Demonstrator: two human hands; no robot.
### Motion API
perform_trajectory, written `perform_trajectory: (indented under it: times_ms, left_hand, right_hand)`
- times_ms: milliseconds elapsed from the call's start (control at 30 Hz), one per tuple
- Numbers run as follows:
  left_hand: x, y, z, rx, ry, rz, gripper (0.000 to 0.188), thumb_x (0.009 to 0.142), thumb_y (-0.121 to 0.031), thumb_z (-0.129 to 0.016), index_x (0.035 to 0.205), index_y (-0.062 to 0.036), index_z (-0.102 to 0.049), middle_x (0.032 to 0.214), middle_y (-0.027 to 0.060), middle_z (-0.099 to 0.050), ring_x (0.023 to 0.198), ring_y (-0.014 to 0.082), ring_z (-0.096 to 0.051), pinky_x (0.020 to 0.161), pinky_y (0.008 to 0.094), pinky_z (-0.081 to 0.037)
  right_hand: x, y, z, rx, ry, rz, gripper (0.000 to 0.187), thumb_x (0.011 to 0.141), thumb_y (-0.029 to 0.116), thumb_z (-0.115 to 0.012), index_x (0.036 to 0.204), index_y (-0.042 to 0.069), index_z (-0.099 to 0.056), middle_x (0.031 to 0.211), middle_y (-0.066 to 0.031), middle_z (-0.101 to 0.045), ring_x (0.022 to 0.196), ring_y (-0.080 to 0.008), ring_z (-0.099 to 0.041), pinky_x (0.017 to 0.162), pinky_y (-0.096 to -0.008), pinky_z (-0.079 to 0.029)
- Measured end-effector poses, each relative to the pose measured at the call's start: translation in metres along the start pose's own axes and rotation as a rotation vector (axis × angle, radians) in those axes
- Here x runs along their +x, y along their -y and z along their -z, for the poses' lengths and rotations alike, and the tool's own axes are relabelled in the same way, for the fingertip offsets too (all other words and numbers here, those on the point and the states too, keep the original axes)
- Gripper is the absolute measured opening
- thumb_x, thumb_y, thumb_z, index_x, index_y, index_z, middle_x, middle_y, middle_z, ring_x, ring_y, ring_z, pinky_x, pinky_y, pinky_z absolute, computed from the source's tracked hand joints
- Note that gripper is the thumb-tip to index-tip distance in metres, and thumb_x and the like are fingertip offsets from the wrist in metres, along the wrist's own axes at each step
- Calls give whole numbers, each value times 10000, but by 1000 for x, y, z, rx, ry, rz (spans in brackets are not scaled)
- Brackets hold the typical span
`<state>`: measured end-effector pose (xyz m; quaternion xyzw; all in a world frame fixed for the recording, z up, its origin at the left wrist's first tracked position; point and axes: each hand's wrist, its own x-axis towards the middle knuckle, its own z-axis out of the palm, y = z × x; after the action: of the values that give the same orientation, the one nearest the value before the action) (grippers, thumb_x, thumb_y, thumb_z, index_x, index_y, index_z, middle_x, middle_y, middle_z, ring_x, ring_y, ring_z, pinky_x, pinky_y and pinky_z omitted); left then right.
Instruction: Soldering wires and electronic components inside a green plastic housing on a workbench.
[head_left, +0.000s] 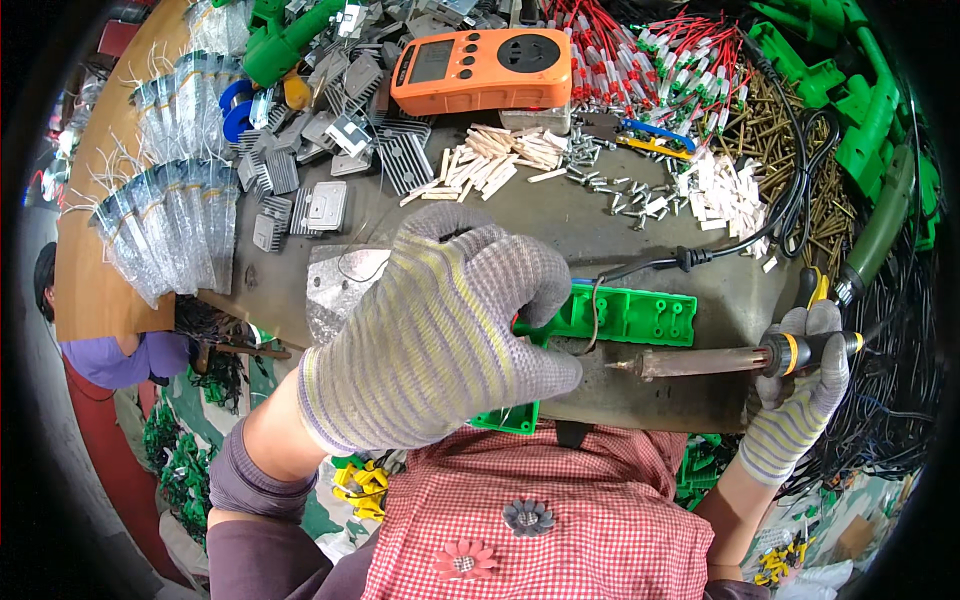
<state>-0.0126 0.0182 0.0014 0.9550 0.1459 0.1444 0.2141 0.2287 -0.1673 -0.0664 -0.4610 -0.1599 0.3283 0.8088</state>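
Observation:
My left hand (430,325), in a grey and yellow striped glove, is over the left part of an open green plastic housing (645,316). Its fingers are curled in toward the thumb, and whatever lies between them is hidden; a bit of red shows beside the index fingertip. A thin dark wire (597,310) rises from the housing. Gloved alike, my right hand (803,385) is closed around the handle of a soldering iron (705,362). The iron lies nearly level, its tip pointing left, a little apart from my left thumb and just below the housing.
An orange meter (483,70) stands at the back. Around it are grey heat sinks (275,165), white sticks (500,155), screws (630,195) and red-wired parts (610,60). A black cable (740,245) crosses the right side. Bubble-wrapped packs (170,220) lie left, near a person in purple (130,358).

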Motion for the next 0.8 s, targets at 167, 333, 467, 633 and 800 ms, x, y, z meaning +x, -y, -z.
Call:
perform_trajectory:
  times_ms: [167,333,467,633,800]
  left_hand:
    - [7,-2,7,88,71,10,264,600,-212,-846,810,-185,-688,818,23,-530,773,248,-548,691,383,-442]
    - [7,6,6,169,108,75,182,686,-151,-725,867,-137,-708,870,78,-533,808,291,-573,712,410,-454]
    - [10,-1,5,239,151,159,190,732,-125,-637,906,-109,-712,893,109,-542,836,322,-583,725,426,-464]
    - [11,3,12,212,256,128,246,737,-46,-565,933,-78,-710,923,142,-567,852,347,-583,736,428,-469]
    - [-2,26,0,-169,61,86,321,754,8,-528,1012,-51,-709,930,138,-595,850,350,-593,750,433,-473]
  right_hand:
    - [1,-1,-1,-2,-71,14,391,934,344,-643,1133,20,-551,840,-67,-553,559,-100,-508,358,-165,-361]
    - [2,-5,-9,-1,-247,93,409,926,341,-651,1155,9,-588,924,-101,-630,661,-136,-612,358,-183,-417]
    - [5,1,4,-6,31,-41,414,925,336,-652,1174,13,-587,952,-93,-637,682,-145,-619,417,-201,-486]
    - [5,7,-8,-7,149,-164,421,926,310,-652,1211,16,-555,1011,-58,-624,853,-174,-618,644,-271,-561]
    - [9,0,-13,-48,34,-184,425,910,274,-667,1240,38,-540,1050,-48,-613,906,-191,-609,770,-317,-558]
